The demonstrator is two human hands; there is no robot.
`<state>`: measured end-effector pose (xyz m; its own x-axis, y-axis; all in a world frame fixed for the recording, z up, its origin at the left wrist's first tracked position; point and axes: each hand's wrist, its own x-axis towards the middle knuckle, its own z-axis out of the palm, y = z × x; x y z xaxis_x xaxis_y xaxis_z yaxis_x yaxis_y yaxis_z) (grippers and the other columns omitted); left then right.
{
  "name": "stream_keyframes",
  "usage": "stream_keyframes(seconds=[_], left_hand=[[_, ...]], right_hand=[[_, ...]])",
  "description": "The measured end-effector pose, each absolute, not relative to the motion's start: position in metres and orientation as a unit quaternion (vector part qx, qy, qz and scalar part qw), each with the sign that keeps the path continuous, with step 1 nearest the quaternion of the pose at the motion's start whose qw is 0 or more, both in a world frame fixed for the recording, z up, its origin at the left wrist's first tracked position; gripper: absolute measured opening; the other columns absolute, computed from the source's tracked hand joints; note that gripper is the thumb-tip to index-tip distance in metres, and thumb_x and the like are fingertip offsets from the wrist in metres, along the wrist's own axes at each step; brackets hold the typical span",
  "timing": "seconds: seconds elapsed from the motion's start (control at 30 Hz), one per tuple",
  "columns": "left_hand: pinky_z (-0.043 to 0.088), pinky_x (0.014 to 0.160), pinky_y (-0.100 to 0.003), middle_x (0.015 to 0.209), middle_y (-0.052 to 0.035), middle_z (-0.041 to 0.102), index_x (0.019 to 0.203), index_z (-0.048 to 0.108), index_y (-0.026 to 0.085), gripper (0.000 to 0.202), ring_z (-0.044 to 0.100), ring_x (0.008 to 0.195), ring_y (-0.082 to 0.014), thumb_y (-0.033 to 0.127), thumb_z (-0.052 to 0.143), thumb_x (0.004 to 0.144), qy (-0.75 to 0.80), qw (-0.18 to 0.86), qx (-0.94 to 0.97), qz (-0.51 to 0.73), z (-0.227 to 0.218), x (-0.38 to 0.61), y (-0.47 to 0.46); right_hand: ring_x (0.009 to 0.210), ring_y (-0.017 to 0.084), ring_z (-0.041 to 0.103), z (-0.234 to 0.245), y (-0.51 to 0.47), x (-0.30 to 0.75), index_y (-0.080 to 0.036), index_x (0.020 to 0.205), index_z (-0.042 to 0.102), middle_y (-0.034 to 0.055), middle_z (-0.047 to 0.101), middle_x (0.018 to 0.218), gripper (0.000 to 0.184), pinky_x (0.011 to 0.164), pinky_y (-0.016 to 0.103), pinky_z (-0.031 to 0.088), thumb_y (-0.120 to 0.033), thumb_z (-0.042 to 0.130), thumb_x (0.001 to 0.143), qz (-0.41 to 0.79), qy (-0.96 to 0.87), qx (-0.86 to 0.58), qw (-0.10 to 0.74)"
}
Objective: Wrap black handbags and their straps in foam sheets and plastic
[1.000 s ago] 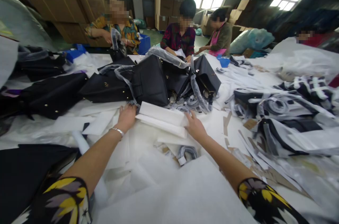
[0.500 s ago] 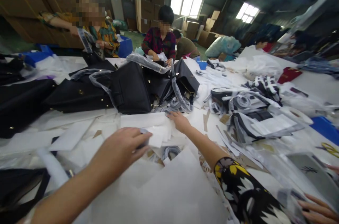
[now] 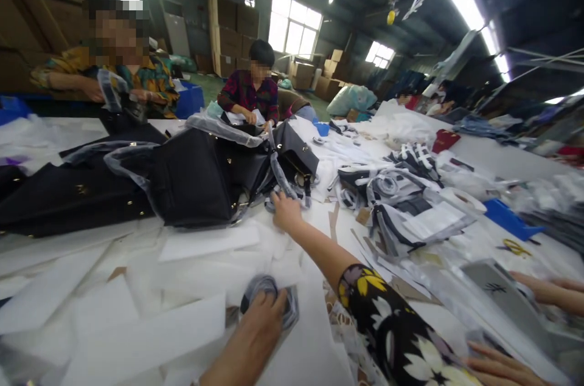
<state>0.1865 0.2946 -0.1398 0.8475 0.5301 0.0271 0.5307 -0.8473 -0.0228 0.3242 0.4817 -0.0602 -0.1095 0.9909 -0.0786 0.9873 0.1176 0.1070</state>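
Observation:
My left hand (image 3: 261,318) rests low in the middle, fingers curled over a grey coiled strap wrapped in plastic (image 3: 270,289) that lies among white foam sheets (image 3: 207,242). My right hand (image 3: 285,211) reaches forward past the sheets, its fingers closed at the wrapped straps (image 3: 279,182) beside a black handbag (image 3: 194,179). What the right fingers hold is hidden. Flat black bags (image 3: 68,200) lie to the left.
Across the table two people handle wrapped bags (image 3: 246,121). Another person's hands (image 3: 545,290) come in at the lower right by a grey plastic pouch (image 3: 495,279). A pile of wrapped black-and-white bags (image 3: 401,191) and a blue tray (image 3: 508,219) lie to the right.
The view swung left and down. My left hand drew back toward me and came down on the grey coiled strap. My right hand stayed at the straps beside the black handbag.

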Motion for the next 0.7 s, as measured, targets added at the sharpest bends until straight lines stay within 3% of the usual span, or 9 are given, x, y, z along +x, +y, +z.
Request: stream_keyframes(seconds=[0.13,0.33,0.43,0.57,0.63,0.7], left_hand=[[0.048,0.082,-0.040,0.137,-0.0114,0.060,0.108,0.071,0.018,0.021,0.064,0.098,-0.0238,0.020,0.055,0.096,-0.291,0.028,-0.956,-0.022,-0.149,0.173,0.294],[0.051,0.086,-0.045,0.138,-0.0120,0.059,0.113,0.069,0.020,0.023,0.064,0.100,-0.0267,0.021,0.060,0.092,-0.337,-0.050,-0.938,-0.060,-0.142,0.157,0.290],[0.054,0.084,-0.041,0.133,-0.0091,0.063,0.113,0.068,0.023,0.030,0.066,0.098,-0.0255,0.018,0.068,0.084,-0.340,-0.083,-0.934,-0.069,-0.124,0.149,0.292],[0.053,0.092,-0.034,0.134,-0.0040,0.063,0.113,0.070,0.031,0.041,0.065,0.111,-0.0245,0.013,0.070,0.076,-0.390,-0.175,-0.887,-0.174,-0.089,0.126,0.292],[0.053,0.092,-0.030,0.132,-0.0040,0.064,0.106,0.073,0.032,0.028,0.064,0.114,-0.0237,0.023,0.069,0.080,-0.421,-0.244,-0.842,-0.233,-0.069,0.112,0.292],[0.052,0.094,-0.028,0.127,-0.0056,0.066,0.099,0.076,0.030,0.020,0.064,0.114,-0.0242,0.036,0.068,0.082,-0.432,-0.327,-0.793,-0.278,-0.046,0.099,0.296]], right_hand=[[0.105,0.023,0.063,-0.075,0.513,0.304,-0.017,0.129,0.056,0.0098,0.060,0.125,0.037,0.088,0.044,0.056,-0.035,0.060,0.097,-0.025,0.699,0.710,0.083],[0.105,0.023,0.063,-0.075,0.512,0.312,-0.016,0.126,0.058,0.0098,0.060,0.124,0.035,0.088,0.043,0.056,-0.035,0.061,0.097,-0.071,0.717,0.690,0.068],[0.104,0.023,0.064,-0.064,0.490,0.326,-0.017,0.130,0.056,0.0098,0.062,0.123,0.037,0.089,0.045,0.055,-0.034,0.059,0.098,-0.079,0.744,0.662,0.045],[0.104,0.025,0.067,-0.052,0.442,0.343,-0.032,0.141,0.049,0.0062,0.067,0.123,0.047,0.090,0.039,0.053,-0.031,0.058,0.095,-0.085,0.769,0.633,-0.024],[0.101,0.023,0.070,-0.045,0.416,0.352,-0.037,0.144,0.045,0.0034,0.069,0.120,0.050,0.087,0.032,0.053,-0.037,0.056,0.095,-0.087,0.770,0.628,-0.070],[0.086,0.018,0.073,-0.033,0.398,0.363,-0.035,0.148,0.039,0.0017,0.073,0.109,0.052,0.080,0.027,0.055,-0.043,0.050,0.098,-0.107,0.757,0.629,-0.138]])
